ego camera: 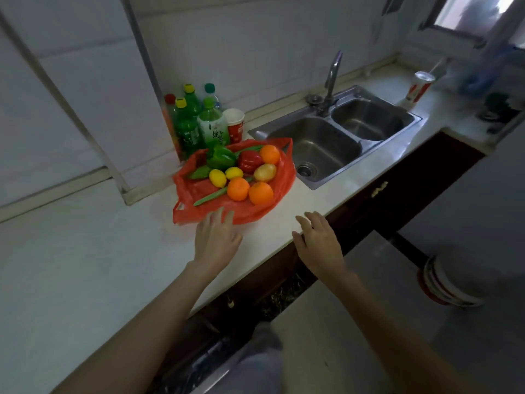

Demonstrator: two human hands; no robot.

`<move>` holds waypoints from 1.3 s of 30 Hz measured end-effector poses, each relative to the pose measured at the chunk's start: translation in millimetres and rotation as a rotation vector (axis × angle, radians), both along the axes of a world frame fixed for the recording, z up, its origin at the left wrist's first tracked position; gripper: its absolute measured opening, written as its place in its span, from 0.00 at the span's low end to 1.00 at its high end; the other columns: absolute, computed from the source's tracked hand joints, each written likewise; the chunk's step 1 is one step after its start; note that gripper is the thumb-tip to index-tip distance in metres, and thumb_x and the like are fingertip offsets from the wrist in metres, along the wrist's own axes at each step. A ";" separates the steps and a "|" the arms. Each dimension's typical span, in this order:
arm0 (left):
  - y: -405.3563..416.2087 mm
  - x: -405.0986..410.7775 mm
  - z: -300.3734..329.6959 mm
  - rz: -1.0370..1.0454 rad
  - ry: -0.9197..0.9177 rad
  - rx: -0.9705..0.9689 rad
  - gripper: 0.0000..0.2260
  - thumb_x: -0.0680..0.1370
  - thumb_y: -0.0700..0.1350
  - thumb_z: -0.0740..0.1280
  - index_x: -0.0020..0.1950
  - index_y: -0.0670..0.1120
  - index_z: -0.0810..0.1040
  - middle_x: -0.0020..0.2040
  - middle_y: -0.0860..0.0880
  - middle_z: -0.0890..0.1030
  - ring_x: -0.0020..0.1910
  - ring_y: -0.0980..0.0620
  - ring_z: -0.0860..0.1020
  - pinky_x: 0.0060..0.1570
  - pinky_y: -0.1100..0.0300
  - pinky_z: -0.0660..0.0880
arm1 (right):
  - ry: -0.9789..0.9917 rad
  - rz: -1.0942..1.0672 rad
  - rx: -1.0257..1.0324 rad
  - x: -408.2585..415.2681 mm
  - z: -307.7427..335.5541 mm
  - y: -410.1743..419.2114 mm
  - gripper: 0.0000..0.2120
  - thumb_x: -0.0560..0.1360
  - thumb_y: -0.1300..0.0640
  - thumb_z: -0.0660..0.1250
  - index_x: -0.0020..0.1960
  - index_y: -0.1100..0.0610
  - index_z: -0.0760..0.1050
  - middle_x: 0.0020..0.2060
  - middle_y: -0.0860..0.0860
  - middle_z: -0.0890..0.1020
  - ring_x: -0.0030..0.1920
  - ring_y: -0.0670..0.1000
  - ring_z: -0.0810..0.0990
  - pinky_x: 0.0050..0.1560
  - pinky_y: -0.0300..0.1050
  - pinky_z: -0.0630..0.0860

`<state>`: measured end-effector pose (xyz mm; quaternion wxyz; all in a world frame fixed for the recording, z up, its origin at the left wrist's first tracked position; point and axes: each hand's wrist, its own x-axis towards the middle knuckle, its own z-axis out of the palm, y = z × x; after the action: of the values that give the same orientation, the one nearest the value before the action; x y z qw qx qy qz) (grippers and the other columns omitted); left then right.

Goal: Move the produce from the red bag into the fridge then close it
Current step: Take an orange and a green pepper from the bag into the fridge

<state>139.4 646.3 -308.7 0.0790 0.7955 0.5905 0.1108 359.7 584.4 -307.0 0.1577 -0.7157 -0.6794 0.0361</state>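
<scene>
A red plastic bag (pixel 285 180) lies spread open on the white counter (pixel 85 265), left of the sink. On it sit three oranges (pixel 260 193), two lemons (pixel 217 178), a green pepper (pixel 221 157), a red pepper (pixel 249 161), a yellowish potato (pixel 264 172) and a long green pod (pixel 210 196). My left hand (pixel 216 238) hovers with relaxed fingers at the bag's near edge; its fingertips reach the plastic. My right hand (pixel 316 240) is open above the counter's front edge, to the right of the bag, holding nothing. No fridge is in view.
Several green drink bottles (pixel 187 123) and a red paper cup (pixel 234 125) stand behind the bag against the wall. A double steel sink (pixel 335 137) with a tap (pixel 331 81) lies to the right. Another cup (pixel 417 89) stands beyond it. Dark cabinets run below the counter; stacked bowls (pixel 443 280) sit on the floor.
</scene>
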 end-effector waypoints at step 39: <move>191.0 74.2 -80.2 0.351 -0.133 -0.220 0.32 0.66 0.40 0.72 0.70 0.47 0.69 0.67 0.43 0.70 0.63 0.40 0.70 0.60 0.50 0.72 | 0.178 0.760 -0.221 82.2 -60.5 316.2 0.19 0.78 0.50 0.57 0.64 0.57 0.71 0.62 0.55 0.75 0.64 0.55 0.72 0.65 0.50 0.69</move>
<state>213.5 837.3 -388.8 0.1836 0.6579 0.7220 0.1098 441.9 900.6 -367.5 0.1132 -0.4203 -0.8714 0.2264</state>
